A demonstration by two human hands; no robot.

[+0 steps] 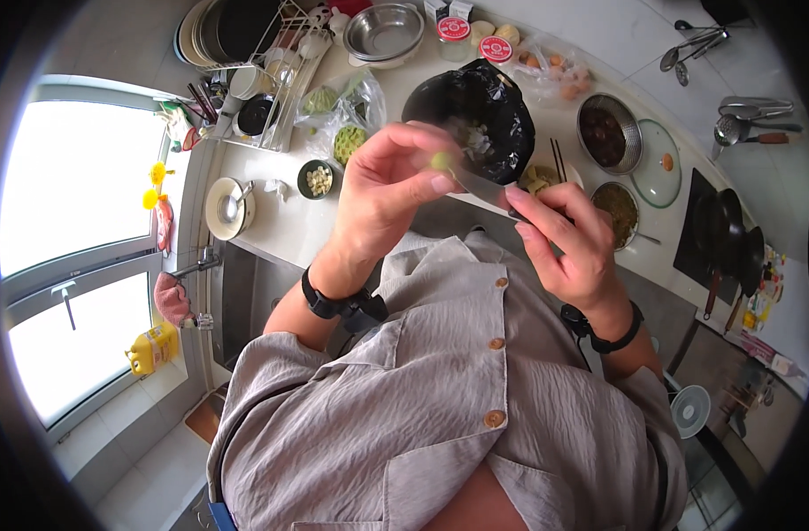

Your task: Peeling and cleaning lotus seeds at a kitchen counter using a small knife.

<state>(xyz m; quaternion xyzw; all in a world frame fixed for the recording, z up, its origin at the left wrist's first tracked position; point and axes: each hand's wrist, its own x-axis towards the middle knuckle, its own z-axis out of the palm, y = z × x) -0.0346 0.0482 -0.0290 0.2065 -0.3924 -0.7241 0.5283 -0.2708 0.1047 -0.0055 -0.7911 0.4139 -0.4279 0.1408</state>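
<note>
Between the fingertips and thumb of my left hand [391,182] is a small round green fruit or vegetable piece [440,160]. My right hand [567,242] grips the dark handle of a small knife [481,188], whose blade points up and left to the green piece. Blur hides whether the blade touches it. Just beyond my hands stands a basin lined with a black plastic bag [521,119], with pale scraps [476,141] inside. Left of my left hand, a small dark green bowl [304,189] holds pale peeled pieces [319,180].
A cream bowl [212,216] with a spoon stands left, near the sink [235,305]. Bagged green produce [349,143], a dish rack [301,99] and steel bowls [384,32] stand behind. Rightward are a colander [610,133], a glass lid [657,162] and a food bowl [615,207].
</note>
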